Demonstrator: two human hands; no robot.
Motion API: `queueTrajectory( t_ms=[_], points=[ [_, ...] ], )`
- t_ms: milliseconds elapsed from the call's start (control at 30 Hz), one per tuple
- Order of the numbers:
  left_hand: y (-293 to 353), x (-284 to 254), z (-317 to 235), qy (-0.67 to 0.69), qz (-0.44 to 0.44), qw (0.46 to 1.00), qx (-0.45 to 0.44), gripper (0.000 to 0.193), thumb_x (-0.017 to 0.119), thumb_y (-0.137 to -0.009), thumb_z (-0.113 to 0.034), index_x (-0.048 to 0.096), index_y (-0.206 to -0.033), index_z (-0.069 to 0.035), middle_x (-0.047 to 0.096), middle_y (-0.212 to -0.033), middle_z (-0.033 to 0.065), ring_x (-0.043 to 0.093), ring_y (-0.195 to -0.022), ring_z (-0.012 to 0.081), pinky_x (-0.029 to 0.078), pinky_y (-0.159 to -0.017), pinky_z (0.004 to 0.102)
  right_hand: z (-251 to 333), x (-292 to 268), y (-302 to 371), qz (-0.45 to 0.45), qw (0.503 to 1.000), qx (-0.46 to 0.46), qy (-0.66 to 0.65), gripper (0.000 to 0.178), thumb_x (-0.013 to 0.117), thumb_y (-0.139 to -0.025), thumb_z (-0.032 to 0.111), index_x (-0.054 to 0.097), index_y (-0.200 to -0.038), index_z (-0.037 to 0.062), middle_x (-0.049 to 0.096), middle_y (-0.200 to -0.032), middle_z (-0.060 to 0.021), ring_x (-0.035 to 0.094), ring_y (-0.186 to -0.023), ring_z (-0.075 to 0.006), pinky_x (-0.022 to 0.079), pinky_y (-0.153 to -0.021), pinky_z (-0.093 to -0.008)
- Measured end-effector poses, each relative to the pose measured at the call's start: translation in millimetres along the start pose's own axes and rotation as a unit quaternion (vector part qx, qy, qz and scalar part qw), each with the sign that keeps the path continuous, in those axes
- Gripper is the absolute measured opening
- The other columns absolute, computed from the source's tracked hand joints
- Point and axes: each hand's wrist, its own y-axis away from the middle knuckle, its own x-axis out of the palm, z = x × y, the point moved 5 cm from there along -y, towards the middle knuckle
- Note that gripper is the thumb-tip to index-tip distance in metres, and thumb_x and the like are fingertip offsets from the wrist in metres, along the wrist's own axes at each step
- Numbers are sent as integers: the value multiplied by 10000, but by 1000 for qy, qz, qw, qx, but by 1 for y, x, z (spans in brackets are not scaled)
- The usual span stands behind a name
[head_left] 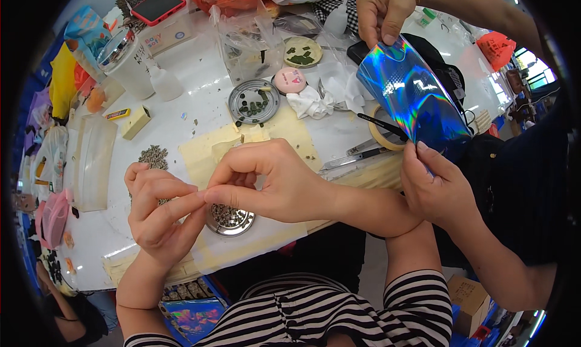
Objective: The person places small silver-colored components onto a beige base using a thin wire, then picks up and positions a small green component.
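My left hand (pixel 164 212) and my right hand (pixel 269 180) meet above the near part of the table, thumb and fingertips pinched together. Whatever they pinch, if anything, is too small to make out. Partly covered by my hands, a round metal dish (pixel 235 231) of tiny grey-green pieces sits just below them. A heap of similar small pieces (pixel 155 155) lies beyond my left hand. Past my right hand, a metal dish (pixel 275 111) holds dark green stones. Yellowish paper (pixel 296 132) lies under and behind my hands.
At right, another person's hands (pixel 439 180) stretch a shiny blue iridescent pouch (pixel 414 86) close to my right forearm. Tweezers (pixel 357 158), a tape roll (pixel 387 142), a pink round case (pixel 290 80), a white squeeze bottle (pixel 164 83) and a yellow block (pixel 136 123) stand or lie around.
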Motion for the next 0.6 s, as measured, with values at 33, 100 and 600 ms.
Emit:
queueTrajectory(
  t_ms=[33, 100, 600],
  points=[
    [-1, 1, 0, 2, -1, 1000, 0, 261, 832, -668, -43, 720, -882, -141, 642, -835, -19, 573, -760, 174, 327, -985, 452, 0, -1, 0, -2, 1000, 1, 6, 77, 737, -889, 93, 724, -909, 20, 646, -741, -24, 546, -596, -64, 438, -545, -230],
    [0, 0, -1, -4, 0, 1000, -5, 255, 828, -667, -34, 719, -874, -137, 641, -828, -16, 570, -759, 173, 326, -991, 448, 3, -2, 0, -10, 999, -12, 33, 74, 741, -885, 94, 719, -894, 24, 642, -731, -22, 553, -597, -71, 438, -541, -234],
    [-2, 7, 11, 3, -1, 998, -68, 235, 780, -642, 35, 670, -819, -73, 603, -761, 17, 548, -731, 205, 373, -792, 361, 18, 11, 15, -92, 869, -289, 391, 276, 783, -763, 74, 717, -1024, 12, 658, -834, -55, 661, -682, -187, 530, -569, -286]
  ],
)
